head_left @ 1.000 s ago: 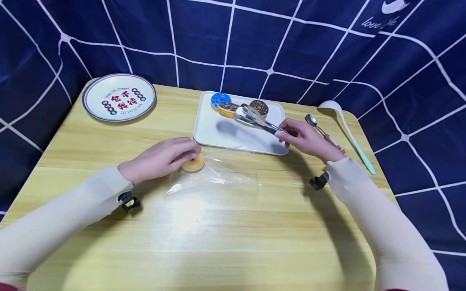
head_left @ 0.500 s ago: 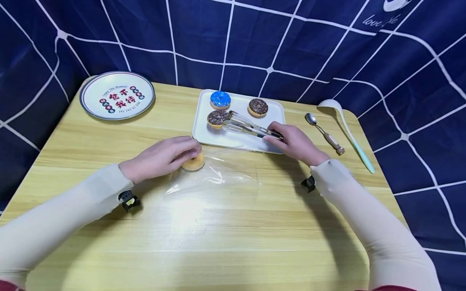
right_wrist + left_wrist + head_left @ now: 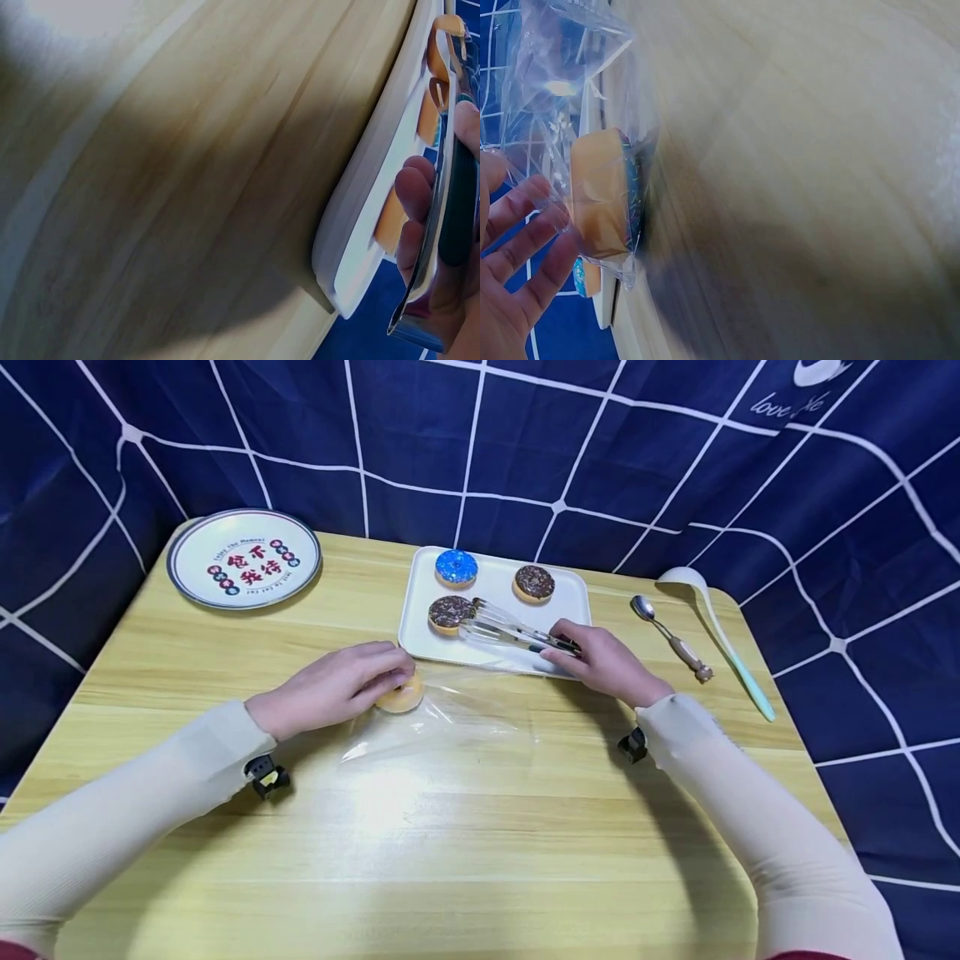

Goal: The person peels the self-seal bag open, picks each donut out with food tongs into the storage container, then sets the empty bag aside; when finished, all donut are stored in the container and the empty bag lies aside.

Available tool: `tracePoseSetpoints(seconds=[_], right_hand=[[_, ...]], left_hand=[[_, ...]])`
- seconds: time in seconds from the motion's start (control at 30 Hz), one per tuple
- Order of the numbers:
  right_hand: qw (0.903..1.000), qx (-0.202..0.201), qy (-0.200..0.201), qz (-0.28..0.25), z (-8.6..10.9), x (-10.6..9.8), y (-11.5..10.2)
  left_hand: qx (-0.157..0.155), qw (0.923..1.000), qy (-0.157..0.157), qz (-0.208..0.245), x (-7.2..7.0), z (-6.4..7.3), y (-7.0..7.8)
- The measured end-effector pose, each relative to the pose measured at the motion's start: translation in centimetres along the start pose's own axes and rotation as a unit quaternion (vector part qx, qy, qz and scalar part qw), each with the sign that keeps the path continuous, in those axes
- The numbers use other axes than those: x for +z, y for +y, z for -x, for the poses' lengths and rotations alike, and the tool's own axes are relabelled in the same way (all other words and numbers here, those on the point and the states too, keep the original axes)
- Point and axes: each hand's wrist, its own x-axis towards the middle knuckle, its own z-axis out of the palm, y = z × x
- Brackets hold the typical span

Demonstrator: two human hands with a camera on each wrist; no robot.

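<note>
My left hand holds the near-left end of a clear plastic bag lying on the wooden table. Inside the bag is a doughnut, its plain side up and its sprinkled side against the table. My right hand grips metal tongs with dark grip strips, thumb on one arm and fingers on the other. The tongs' tips are at the right side of a chocolate doughnut on the white tray. Whether they touch it is hard to tell. A blue doughnut and another chocolate doughnut sit behind.
A round white plate with red characters stands at the back left. To the right of the tray lie a small spoon and a white ladle with a mint handle. Dark blue checked cloth hangs behind the table.
The tongs came down and let the tilted chocolate doughnut lie flat at the tray's front left. My right hand moved left and lower, then nearly stopped. My left hand stayed in place.
</note>
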Motion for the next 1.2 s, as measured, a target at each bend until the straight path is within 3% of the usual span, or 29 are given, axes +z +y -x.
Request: tracePoseSetpoints(seconds=[0.67,0.83,1.03,1.2], right_hand=[[0.9995,0.028,0.011,0.006,1.0,-1.0,0.5],[0.9991,0.022,0.037,-0.007,2.0,-2.3,0.9],[0.9958,0.042,0.071,-0.037,4.3,-4.7,0.8],[0.9906,0.072,0.05,-0.105,6.4,-6.8,0.1]], left_hand=[[0.002,0.9999,0.005,-0.01,0.1,0.0,0.2],[0.004,0.9999,0.009,-0.011,0.2,0.0,0.2],[0.005,0.9998,0.011,-0.016,0.1,-0.1,0.2],[0.005,0.9998,0.01,-0.017,0.0,-0.1,0.2]])
